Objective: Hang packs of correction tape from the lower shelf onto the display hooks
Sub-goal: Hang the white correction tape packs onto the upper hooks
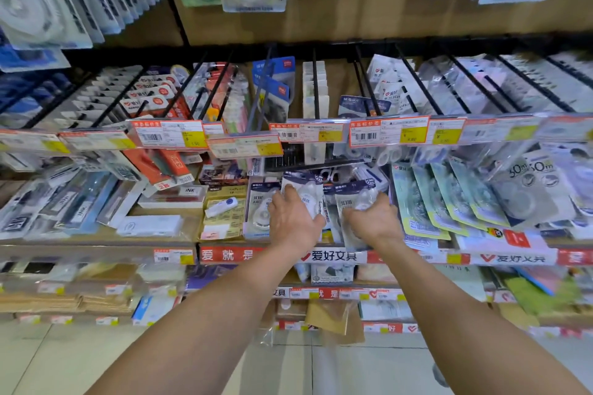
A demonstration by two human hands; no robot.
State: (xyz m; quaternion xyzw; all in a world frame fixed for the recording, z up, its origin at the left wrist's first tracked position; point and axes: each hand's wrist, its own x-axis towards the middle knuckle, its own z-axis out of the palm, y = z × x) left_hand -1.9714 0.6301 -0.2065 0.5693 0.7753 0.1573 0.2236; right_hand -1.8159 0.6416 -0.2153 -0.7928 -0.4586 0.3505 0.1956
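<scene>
Several clear packs of correction tape with dark blue headers lie stacked on the lower shelf (96, 242). My left hand (293, 221) grips one such pack (305, 191) and holds it slightly raised above the pile. My right hand (373, 218) closes on another pack (354, 202) beside it. Above them, black display hooks (369, 86) jut out from the back panel; the central ones carry few packs, and one hook (316, 83) holds white cards.
Price tags (388, 133) hang at the hook tips just above my hands. Green-backed tape packs (426, 199) lean to the right, ink boxes and pens (173, 192) lie to the left. More shelves (321, 293) sit below, then tiled floor.
</scene>
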